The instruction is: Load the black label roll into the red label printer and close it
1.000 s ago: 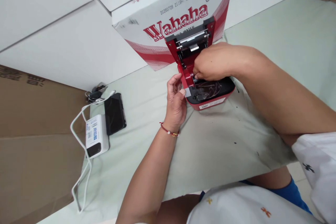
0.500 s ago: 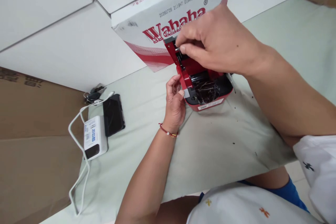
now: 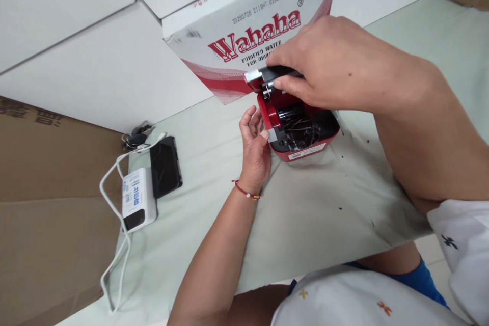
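A small red printer (image 3: 301,137) with a black inside stands on the pale green table cover (image 3: 305,214). Its hinged lid (image 3: 263,77) is tilted partly down over the body. My right hand (image 3: 324,63) grips the lid's top edge with fingers and thumb closed on it. My left hand (image 3: 254,150) rests against the printer's left side, its fingers curled and partly apart, the thumb touching the red casing. Crinkled clear film lies inside the printer's open cavity.
A white and red "Wahaha" carton (image 3: 237,25) stands just behind the printer. To the left lie a black phone (image 3: 165,167), a white power bank (image 3: 137,205) with a looping white cable (image 3: 110,265), and keys (image 3: 135,137). Brown cardboard (image 3: 46,214) borders the left.
My right hand rose from inside the printer to the lid's top, and the lid has swung from upright to partly lowered. My left hand's fingers loosened slightly off the side.
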`<state>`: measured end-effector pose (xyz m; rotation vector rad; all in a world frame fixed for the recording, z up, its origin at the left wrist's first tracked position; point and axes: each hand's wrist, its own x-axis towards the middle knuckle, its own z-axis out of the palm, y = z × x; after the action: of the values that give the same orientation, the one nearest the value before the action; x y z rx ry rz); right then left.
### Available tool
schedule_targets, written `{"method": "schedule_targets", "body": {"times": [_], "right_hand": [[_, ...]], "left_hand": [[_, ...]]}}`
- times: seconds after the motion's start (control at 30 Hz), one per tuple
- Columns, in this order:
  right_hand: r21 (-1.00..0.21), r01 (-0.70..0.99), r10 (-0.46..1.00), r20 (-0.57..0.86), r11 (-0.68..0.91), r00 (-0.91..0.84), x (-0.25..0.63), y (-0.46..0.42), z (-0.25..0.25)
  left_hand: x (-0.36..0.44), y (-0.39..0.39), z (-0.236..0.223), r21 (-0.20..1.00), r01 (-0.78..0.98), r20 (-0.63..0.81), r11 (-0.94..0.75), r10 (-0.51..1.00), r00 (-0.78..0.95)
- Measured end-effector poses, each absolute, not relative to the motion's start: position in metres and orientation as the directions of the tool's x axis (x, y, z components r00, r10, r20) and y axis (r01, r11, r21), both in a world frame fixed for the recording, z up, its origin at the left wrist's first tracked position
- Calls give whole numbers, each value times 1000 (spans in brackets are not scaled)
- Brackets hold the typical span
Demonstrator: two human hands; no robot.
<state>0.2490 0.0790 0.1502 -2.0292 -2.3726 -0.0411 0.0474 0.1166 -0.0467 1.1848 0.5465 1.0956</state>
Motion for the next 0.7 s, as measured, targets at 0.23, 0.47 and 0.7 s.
{"method": "schedule_targets", "body": {"times": [0.23, 0.47, 0.7], "right_hand": [[142, 939, 934, -222, 314, -279, 232, 68, 156], [154, 894, 890, -262, 420, -373, 224, 67, 155], [-10, 942, 909, -261, 334, -325, 219, 69, 155]], "left_hand": [[50, 111, -46, 913, -390, 281, -121, 879, 384], [52, 111, -46, 932, -322, 281, -167, 894, 349], [54, 108, -37, 922, -336, 299, -191, 904, 307]]}}
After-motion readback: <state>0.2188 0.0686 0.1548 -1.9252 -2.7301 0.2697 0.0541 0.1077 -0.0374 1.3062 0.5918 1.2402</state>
